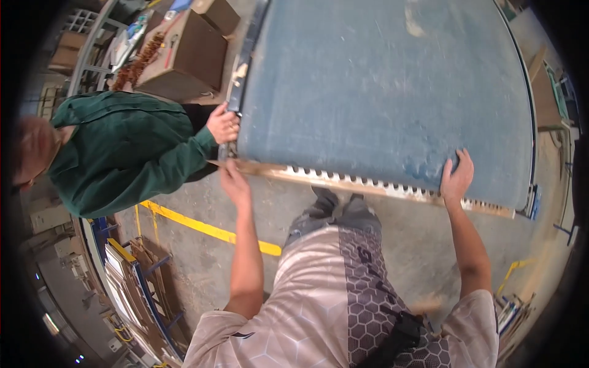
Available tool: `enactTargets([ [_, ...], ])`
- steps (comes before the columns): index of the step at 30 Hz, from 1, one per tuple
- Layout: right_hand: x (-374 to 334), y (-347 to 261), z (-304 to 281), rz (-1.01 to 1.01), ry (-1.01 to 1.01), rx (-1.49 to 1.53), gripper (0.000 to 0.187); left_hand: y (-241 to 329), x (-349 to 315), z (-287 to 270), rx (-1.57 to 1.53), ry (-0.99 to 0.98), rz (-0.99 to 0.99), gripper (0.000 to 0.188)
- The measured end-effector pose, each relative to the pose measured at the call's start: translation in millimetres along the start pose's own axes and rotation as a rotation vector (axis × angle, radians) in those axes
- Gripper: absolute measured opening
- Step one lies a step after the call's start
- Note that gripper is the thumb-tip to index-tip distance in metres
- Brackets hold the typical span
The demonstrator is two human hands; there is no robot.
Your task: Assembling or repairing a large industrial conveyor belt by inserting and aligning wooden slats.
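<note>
Wooden strip (356, 183) already lines the blue belt (374, 92), any fixing unclear, left hand (235, 183) at its end, grip hidden, right hand (457, 178) resting open.

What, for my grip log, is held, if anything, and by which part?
The left hand touches the wooden strip near its left end; its grip is unclear. The right hand rests open on the blue belt.

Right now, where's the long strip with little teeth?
In the head view, the toothed strip runs along the near edge of the blue surface, left hand at its left end, right hand toward its right.
</note>
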State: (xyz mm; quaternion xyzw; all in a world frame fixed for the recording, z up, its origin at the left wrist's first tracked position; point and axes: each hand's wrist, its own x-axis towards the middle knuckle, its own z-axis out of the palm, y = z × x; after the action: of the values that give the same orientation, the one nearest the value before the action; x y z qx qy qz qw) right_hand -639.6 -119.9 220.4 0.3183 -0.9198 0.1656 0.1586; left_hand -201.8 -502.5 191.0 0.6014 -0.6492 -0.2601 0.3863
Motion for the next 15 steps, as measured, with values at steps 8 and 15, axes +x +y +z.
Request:
enactTargets([
  [8, -11, 5, -5, 0.022, 0.011, 0.021, 0.042, -50, -40, 37, -0.117, -0.261, -0.327, 0.031],
  [15, -5, 3, -10, 0.044, 0.096, 0.063, 0.038, -80, -38, 51, -0.043, -0.208, -0.051, 0.035],
])
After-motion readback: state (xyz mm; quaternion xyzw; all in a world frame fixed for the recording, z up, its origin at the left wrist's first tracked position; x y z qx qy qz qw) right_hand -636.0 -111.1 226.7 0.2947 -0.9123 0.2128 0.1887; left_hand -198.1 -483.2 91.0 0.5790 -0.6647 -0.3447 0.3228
